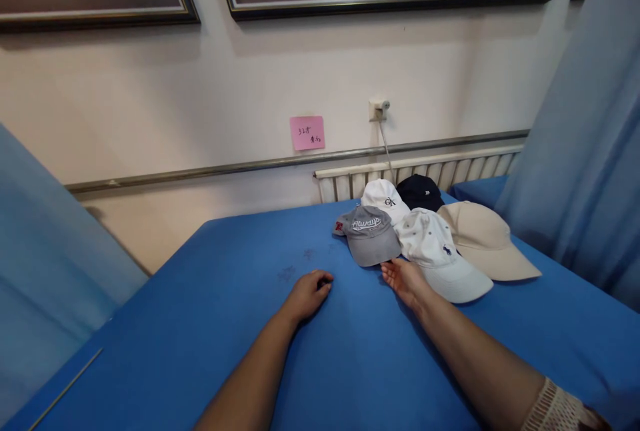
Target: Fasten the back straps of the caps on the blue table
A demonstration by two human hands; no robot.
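Note:
Several caps lie in a cluster on the blue sheet (210, 324) at the far right. A grey cap (369, 234) with white lettering is nearest me, with a white cap (434, 244) beside it. Behind them sit another white cap (385, 196), a navy cap (419, 191) and a beige cap (483, 234). My right hand (404, 279) lies palm up, fingers apart, its fingertips touching the grey cap's rear edge. My left hand (307, 294) rests knuckles up on the sheet with fingers curled under, holding nothing that I can see, a hand's width left of the grey cap.
The sheet covers a bed that ends at a cream wall with a metal rail (200, 169), a radiator (425, 173), a pink note (307, 132) and a plugged socket (379, 109). Blue curtains hang at the left (45, 251) and right (590, 151).

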